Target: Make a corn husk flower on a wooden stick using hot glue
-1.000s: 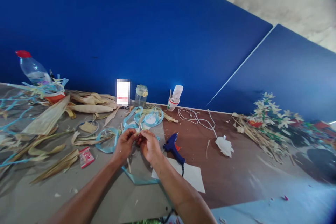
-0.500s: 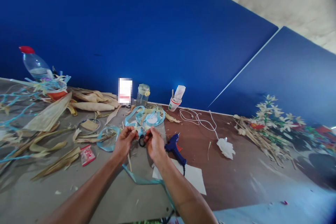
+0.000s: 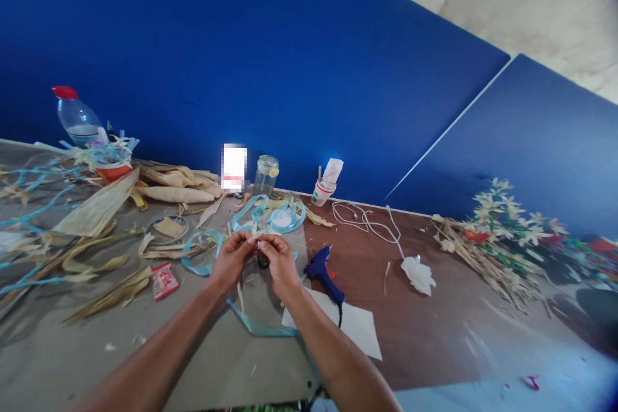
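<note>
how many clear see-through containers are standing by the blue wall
2. A clear plastic bottle with a red cap at the far left, and a clear glass jar near the middle. Dried husk piles may hide more.

In the middle of the frame, the left hand [image 3: 233, 261] and right hand [image 3: 280, 264] pinch a small pale bit [image 3: 257, 245] over the tabletop [image 3: 434, 328], beside a blue glue gun [image 3: 321, 272].

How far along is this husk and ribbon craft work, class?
Done, it seems: a pile of white flowers on stems lies at the right. In hand: the left hand and right hand pinch a small pale piece between their fingertips. Left, probably: loose husks, light blue ribbon and the blue glue gun lie untouched on the table.
</note>
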{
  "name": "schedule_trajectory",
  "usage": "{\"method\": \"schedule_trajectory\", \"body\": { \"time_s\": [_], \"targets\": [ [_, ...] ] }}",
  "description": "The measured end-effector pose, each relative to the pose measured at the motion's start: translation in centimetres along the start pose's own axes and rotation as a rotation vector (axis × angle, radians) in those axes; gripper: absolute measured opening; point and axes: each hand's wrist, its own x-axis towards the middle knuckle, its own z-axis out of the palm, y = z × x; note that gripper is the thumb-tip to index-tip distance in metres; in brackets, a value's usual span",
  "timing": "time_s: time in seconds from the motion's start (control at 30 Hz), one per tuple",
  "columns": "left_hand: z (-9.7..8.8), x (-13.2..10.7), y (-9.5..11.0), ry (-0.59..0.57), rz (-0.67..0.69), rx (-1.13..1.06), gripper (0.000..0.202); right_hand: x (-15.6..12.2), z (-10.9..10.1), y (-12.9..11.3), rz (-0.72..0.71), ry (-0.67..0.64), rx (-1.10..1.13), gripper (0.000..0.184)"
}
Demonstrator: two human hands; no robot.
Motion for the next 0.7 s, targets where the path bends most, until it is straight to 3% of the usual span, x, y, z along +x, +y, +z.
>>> {"method": "schedule_trajectory", "body": {
  "time_s": [0.27,0.7],
  "targets": [
    [0.5,-0.4,0.1,-0.044,-0.027,-0.032,0.029,-0.1,0.0,-0.2,0.000,-0.008,0.006,0.004],
    [-0.2,0.1,-1.0,-0.121,-0.022,-0.031,0.023,0.1,-0.3,-0.4,0.084,-0.062,0.084,0.006]
  ]
}}
